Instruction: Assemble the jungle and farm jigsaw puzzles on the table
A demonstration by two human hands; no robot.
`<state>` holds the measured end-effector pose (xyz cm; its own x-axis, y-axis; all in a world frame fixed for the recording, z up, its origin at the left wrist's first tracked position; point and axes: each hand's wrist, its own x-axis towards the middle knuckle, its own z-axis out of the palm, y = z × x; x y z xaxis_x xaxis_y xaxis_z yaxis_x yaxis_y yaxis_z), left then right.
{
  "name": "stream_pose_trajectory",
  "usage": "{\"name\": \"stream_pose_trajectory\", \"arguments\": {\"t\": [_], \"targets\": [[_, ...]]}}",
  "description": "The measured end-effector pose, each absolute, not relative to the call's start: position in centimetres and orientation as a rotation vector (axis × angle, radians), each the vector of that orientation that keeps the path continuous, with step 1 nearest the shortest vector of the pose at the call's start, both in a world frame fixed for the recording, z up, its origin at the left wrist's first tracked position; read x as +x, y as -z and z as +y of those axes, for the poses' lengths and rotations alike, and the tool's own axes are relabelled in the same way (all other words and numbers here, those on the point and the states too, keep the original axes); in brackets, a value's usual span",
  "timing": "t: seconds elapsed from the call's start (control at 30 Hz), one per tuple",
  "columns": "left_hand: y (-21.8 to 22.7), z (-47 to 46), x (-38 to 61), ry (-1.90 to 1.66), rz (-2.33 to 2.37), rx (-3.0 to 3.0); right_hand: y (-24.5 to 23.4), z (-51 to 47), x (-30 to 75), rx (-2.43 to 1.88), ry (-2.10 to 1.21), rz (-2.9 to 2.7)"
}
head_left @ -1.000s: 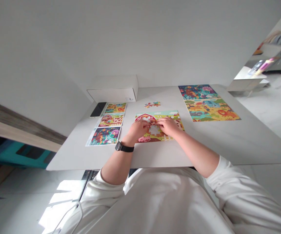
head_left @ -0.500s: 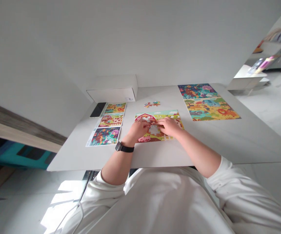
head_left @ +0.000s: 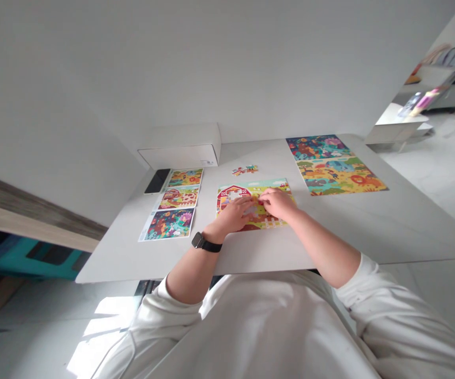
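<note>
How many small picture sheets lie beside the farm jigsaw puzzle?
3, in a column: an orange sheet farthest, a farm sheet in the middle, a dark blue sheet nearest the camera.

Your white table [head_left: 369,231] carries a white box [head_left: 180,157] at its far edge, with a black phone [head_left: 157,181] near the far left corner. Three printed picture cards [head_left: 178,198] run in a column along the left side. A small cluster of puzzle pieces [head_left: 245,170] lies near the far edge, just beyond a barn jigsaw puzzle [head_left: 269,187] mid-table, and two large animal pictures [head_left: 332,163] lie toward the far right corner.
</note>
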<state>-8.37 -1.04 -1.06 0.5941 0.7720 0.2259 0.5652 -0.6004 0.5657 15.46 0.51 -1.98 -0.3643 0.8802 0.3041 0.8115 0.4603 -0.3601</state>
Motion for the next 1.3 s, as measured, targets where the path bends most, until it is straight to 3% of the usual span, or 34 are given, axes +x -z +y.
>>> {"name": "stream_pose_trajectory", "arguments": {"t": [0.9, 1.3], "targets": [[2.1, -0.5, -8.9, -0.481, 1.075, 2.562, 0.5, -0.3, 14.8, -1.554, -0.240, -2.373], [-1.5, -1.3, -8.5, -1.104, 1.310, 2.043, -0.9, 0.6, 15.3, -1.557, -0.348, -2.473]]}}
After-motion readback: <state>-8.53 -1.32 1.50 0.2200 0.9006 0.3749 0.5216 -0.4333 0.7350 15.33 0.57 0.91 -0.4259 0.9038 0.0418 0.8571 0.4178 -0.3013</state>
